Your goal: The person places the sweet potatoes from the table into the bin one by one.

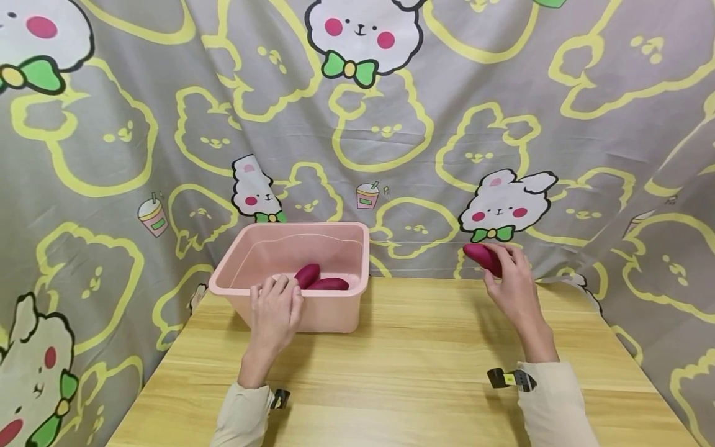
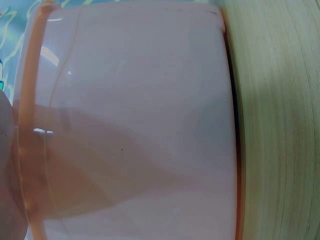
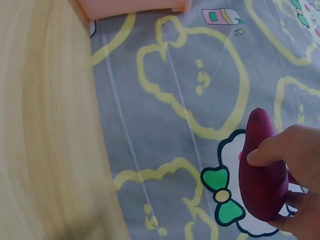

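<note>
My right hand holds a purple sweet potato above the far right part of the table. In the right wrist view the thumb lies across the smooth, tapered sweet potato, and the other fingers are behind it. My left hand grips the near rim of a pink plastic bin, its fingers curled over the edge. Inside the bin lie two more purple sweet potatoes, one leaning and one flat. The bin's wall fills most of the left wrist view.
The light wooden table carries the bin at its far left. Behind and on both sides hangs a grey curtain with cartoon animals, close against the table's far edge.
</note>
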Action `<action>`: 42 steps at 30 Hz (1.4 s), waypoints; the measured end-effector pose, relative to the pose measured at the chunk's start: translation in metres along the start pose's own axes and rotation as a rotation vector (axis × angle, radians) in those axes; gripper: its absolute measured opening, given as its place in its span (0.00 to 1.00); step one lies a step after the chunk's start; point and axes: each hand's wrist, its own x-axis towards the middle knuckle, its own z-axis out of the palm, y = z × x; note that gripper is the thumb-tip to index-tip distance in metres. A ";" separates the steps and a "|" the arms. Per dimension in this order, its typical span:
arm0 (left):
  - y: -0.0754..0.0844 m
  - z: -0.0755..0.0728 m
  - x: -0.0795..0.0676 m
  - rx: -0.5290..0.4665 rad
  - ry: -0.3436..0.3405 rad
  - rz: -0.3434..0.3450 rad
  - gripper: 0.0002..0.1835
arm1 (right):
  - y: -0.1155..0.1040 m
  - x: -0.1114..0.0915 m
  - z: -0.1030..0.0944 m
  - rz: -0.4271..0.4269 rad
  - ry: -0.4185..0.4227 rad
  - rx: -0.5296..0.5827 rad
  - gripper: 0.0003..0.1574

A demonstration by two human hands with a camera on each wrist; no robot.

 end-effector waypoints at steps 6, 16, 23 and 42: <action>0.000 0.001 0.001 0.001 -0.002 0.000 0.19 | -0.009 0.001 -0.005 0.005 0.017 0.009 0.37; 0.002 0.001 0.002 0.011 -0.009 0.007 0.20 | -0.023 0.000 -0.012 0.008 0.032 0.015 0.38; 0.001 0.000 0.001 0.007 -0.006 0.004 0.19 | -0.035 -0.002 -0.016 0.002 0.049 0.032 0.39; 0.001 -0.001 0.000 -0.001 0.000 0.006 0.19 | -0.064 -0.001 -0.015 -0.099 0.070 0.043 0.39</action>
